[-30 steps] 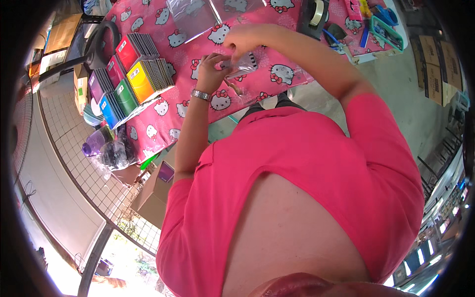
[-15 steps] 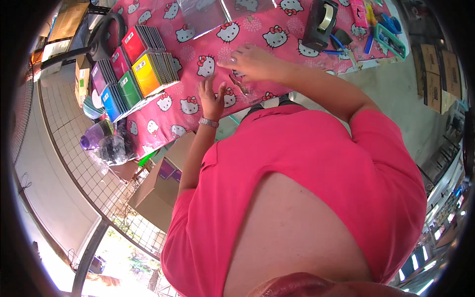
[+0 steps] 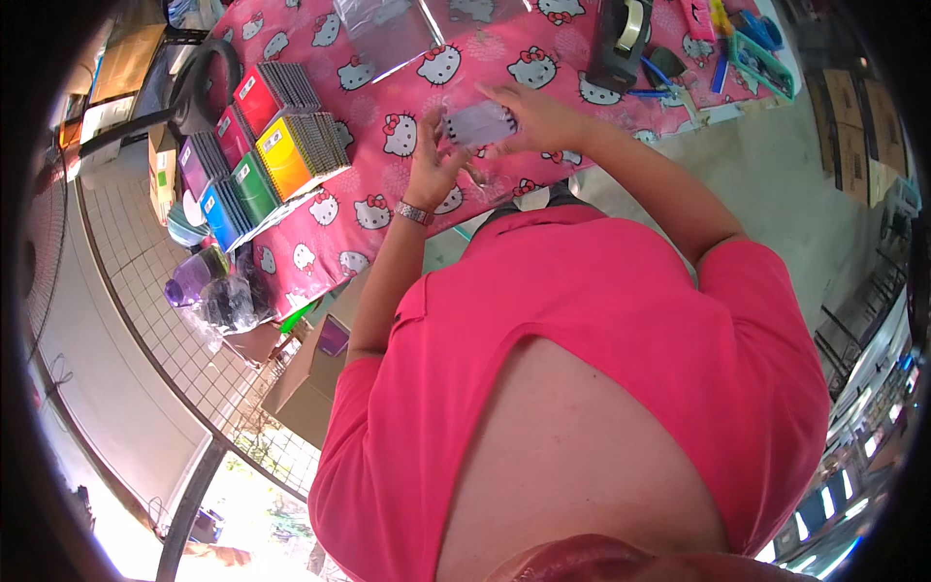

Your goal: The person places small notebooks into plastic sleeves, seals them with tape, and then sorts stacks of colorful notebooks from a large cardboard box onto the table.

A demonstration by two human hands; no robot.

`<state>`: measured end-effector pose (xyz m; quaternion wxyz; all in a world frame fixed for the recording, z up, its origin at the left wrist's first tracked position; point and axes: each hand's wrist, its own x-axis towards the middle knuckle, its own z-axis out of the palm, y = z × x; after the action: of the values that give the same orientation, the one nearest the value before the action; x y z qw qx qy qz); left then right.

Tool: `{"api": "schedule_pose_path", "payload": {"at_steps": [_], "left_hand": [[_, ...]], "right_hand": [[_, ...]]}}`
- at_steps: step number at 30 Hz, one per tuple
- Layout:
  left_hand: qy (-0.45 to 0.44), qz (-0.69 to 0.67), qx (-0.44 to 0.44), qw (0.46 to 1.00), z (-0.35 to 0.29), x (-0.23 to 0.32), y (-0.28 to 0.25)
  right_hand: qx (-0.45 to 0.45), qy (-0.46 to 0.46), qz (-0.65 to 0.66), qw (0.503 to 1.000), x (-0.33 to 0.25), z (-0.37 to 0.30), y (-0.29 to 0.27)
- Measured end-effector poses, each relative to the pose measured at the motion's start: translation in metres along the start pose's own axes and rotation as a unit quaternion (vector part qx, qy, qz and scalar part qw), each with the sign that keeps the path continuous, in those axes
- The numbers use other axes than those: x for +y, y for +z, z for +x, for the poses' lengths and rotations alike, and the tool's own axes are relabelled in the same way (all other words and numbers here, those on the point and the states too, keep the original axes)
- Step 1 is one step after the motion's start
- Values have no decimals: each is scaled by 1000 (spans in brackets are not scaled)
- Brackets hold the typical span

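In the head view, the person's left hand (image 3: pixel 432 170) and right hand (image 3: pixel 538 118) meet over the near part of a tabletop (image 3: pixel 383 97) covered in pink cloth with white cat faces. Between them is a small pale pad (image 3: pixel 479 125), with dark marks along both short ends and clear film about it. The left hand's grip grasps the left end, thumb nearer the body; the right hand's grip grasps the right end, fingers on the far corner and thumb on the near one. Whether the pad touches the cloth, I cannot tell. A metal-banded watch (image 3: pixel 415 212) circles the left wrist.

To the left stand spiral notebooks in six upright stacks: red (image 3: pixel 254 95), dark pink (image 3: pixel 233 134), purple (image 3: pixel 197 163), yellow (image 3: pixel 282 158), green (image 3: pixel 254 188) and blue (image 3: pixel 223 213). Clear plastic sheets (image 3: pixel 383 29) lie beyond the hands. To the right sit a black tape dispenser (image 3: pixel 609 63), a blue-handled tool (image 3: pixel 652 89) just beside it, a blue pen (image 3: pixel 720 73) and a teal tray (image 3: pixel 784 90).
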<state>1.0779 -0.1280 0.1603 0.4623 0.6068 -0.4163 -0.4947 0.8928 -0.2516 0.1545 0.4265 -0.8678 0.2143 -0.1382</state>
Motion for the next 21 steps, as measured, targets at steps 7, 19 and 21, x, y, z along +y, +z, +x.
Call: {"api": "schedule_pose_path", "payload": {"at_steps": [7,19,21], "left_hand": [[-23,218,41,975,13,53,-1],[-137,-296,-108,939,48,-45,-33],[-139,-278,-126,942,51,-41,-32]], "right_hand": [[-16,112,-143,983,-30,22,-48],[-121,66,135,981,36,21,-28],[-103,95,209,968,53,14,-25]]}}
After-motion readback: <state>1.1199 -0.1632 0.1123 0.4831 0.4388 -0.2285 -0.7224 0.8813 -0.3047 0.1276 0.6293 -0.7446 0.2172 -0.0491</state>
